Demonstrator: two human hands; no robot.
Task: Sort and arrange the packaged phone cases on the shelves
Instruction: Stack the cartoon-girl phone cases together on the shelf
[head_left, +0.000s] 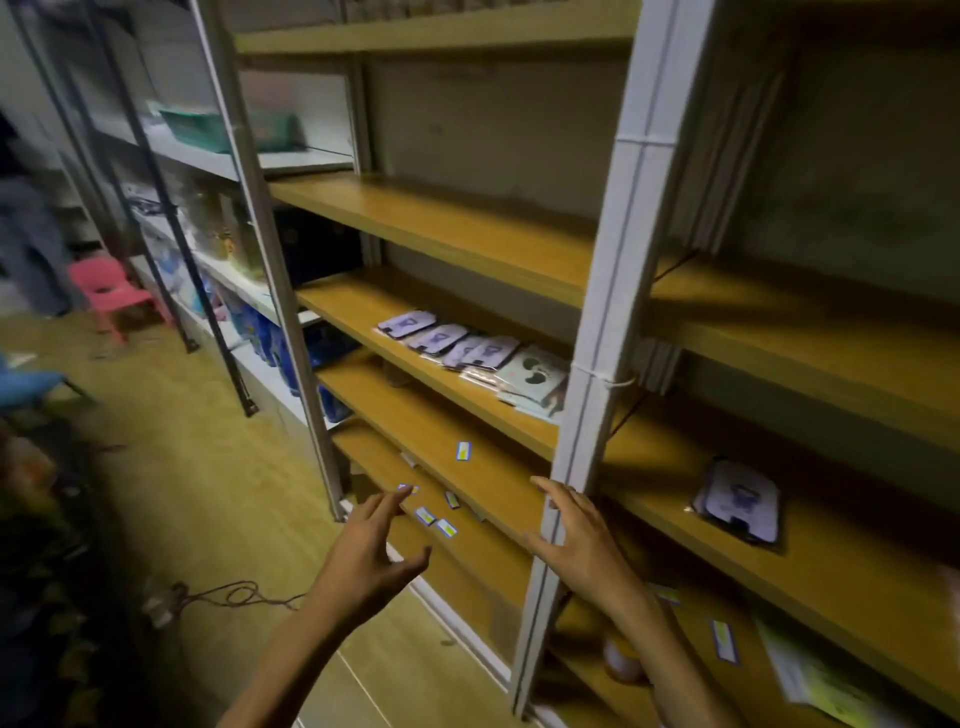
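A row of several packaged phone cases lies overlapping on the middle wooden shelf, left of the white upright post. The rightmost pack is pale with dark shapes. A single purple packaged case lies on the shelf right of the post. My left hand hovers in front of the lower shelf, fingers apart, holding nothing. My right hand is spread open beside the post, its fingertips near the post's base section.
Small blue-and-yellow labels dot the edges of the lower shelves. A pink plastic chair and a blue chair stand at the left. A cable lies on the wooden floor. Another rack with goods runs along the far left.
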